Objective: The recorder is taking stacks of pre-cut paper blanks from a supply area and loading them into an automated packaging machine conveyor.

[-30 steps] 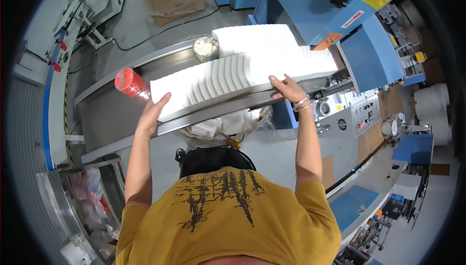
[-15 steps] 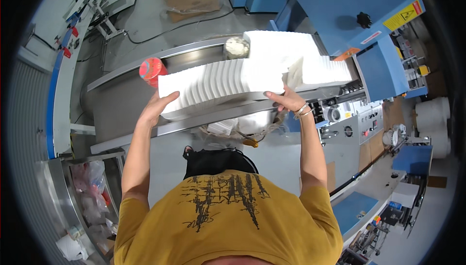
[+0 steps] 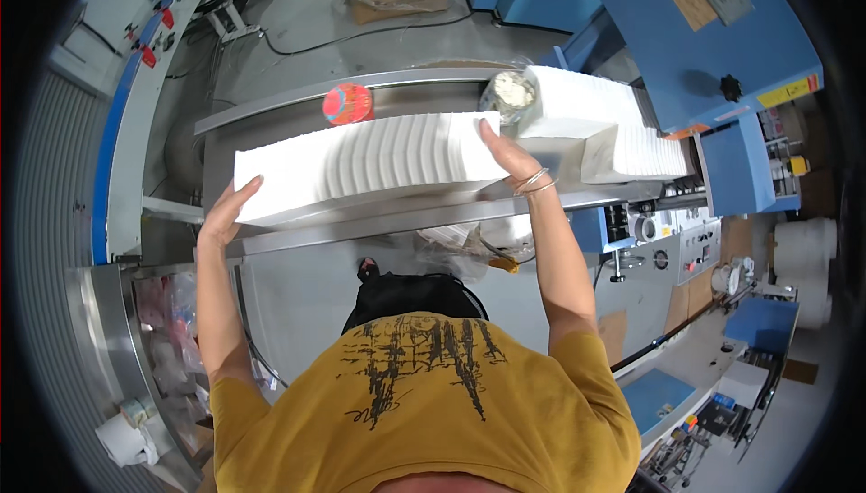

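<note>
A long row of white folded paper sheets, pressed together side by side, spans the space between my hands above a metal trough. My left hand grips its left end, thumb on top. At its right end my right hand presses with the thumb showing; its other fingers are mostly hidden. Two more white stacks, a far one and a near one, lie at the trough's right end. Behind the held row stand a red patterned round container and a clear jar with pale contents.
A blue machine with a black knob rises at the right end of the trough. Below the trough's near rail hangs a clear plastic bag. A metal cart with plastic bags stands at left.
My hands have moved the held paper row leftward along the trough, away from the stacks at the right. A gap now separates them.
</note>
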`<move>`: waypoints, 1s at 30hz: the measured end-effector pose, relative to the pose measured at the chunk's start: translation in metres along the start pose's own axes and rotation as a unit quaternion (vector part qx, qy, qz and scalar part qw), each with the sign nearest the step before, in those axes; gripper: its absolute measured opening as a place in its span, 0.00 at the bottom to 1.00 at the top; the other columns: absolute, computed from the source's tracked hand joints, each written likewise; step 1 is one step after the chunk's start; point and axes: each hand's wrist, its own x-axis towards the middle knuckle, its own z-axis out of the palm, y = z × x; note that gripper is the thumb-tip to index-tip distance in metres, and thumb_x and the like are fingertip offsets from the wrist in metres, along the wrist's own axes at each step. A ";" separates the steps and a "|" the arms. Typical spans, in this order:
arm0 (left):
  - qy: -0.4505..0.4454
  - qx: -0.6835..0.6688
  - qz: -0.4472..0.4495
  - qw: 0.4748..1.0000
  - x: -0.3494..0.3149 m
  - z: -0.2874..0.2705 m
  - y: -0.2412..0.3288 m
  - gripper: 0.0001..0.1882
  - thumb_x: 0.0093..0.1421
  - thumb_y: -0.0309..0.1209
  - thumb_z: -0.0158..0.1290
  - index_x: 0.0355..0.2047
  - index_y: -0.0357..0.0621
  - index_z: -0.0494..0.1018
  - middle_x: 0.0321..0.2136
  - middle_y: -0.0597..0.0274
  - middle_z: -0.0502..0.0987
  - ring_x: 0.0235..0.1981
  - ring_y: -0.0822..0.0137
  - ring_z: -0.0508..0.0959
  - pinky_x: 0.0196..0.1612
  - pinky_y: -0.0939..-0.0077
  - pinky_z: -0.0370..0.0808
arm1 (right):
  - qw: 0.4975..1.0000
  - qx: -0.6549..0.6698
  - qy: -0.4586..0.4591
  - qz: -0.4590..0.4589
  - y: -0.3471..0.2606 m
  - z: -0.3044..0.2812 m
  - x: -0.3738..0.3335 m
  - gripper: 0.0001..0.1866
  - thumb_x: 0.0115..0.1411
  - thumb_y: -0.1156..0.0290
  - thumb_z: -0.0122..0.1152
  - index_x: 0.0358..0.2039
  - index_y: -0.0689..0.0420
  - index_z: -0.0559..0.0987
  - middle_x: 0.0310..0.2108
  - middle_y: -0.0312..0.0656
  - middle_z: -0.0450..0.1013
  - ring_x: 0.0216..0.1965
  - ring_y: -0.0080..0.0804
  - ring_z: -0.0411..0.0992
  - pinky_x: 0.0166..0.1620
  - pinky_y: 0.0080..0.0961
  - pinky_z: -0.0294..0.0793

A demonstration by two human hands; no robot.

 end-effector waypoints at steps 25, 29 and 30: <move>-0.046 -0.068 0.122 0.989 -0.001 0.065 -0.022 0.32 0.58 0.31 0.56 0.60 0.38 0.56 0.54 0.57 0.66 0.55 0.65 0.67 0.58 0.71 0.61 | 0.840 -0.537 0.054 -0.049 -0.160 0.215 0.083 0.40 0.42 0.46 0.66 0.52 0.56 0.68 0.50 0.53 0.68 0.50 0.49 0.70 0.48 0.41 0.71; -0.031 -0.103 0.101 0.989 -0.006 0.071 -0.019 0.32 0.59 0.30 0.56 0.61 0.38 0.55 0.55 0.56 0.65 0.56 0.63 0.66 0.59 0.71 0.60 | 0.824 -0.416 0.255 -0.287 -0.173 0.189 0.019 0.35 0.37 0.57 0.68 0.48 0.51 0.70 0.38 0.50 0.70 0.39 0.50 0.71 0.42 0.39 0.74; -0.035 -0.088 0.104 0.990 -0.001 0.064 -0.024 0.34 0.59 0.31 0.56 0.61 0.37 0.54 0.56 0.57 0.64 0.56 0.64 0.65 0.59 0.71 0.60 | 0.793 -0.381 0.314 -0.356 -0.173 0.173 -0.001 0.34 0.36 0.58 0.68 0.47 0.50 0.70 0.37 0.50 0.70 0.38 0.49 0.71 0.40 0.39 0.74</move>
